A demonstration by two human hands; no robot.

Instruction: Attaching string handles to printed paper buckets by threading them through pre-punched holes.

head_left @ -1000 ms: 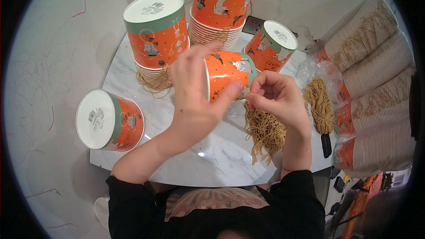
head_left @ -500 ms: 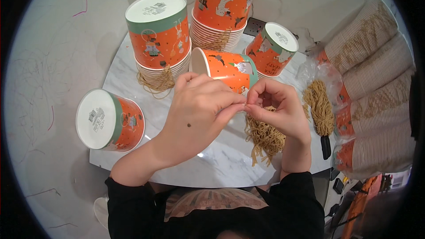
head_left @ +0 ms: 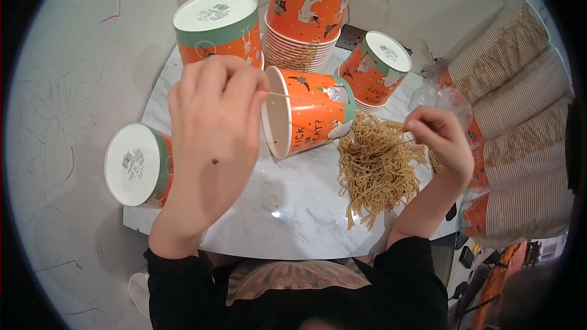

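Note:
A thin tan cord (head_left: 286, 95) stretches between my two hands, passing in front of an orange paper bucket (head_left: 315, 107). My left hand (head_left: 217, 128) is raised at the left of that bucket's open mouth, pinching one end of the cord. My right hand (head_left: 441, 140) is closed on the other end, off to the right. The bucket lies on its side, its white rim to the left and its green base band to the right. Next to my right hand, a loose heap of tan cords (head_left: 382, 171) rests on the marble table (head_left: 275, 226).
Upside-down bucket stacks stand at the back: a left stack (head_left: 214, 15), a tall middle stack (head_left: 309, 9) and a smaller one (head_left: 376, 67). Another bucket (head_left: 136, 165) sits at the left edge. Several long bagged stacks (head_left: 520, 140) line the right side. A dark power strip (head_left: 351, 38) lies behind.
My hands, together in front of the bucket before, have moved apart: the left up and leftward, the right to the right. The cord is now drawn out between them, and the bucket is less covered.

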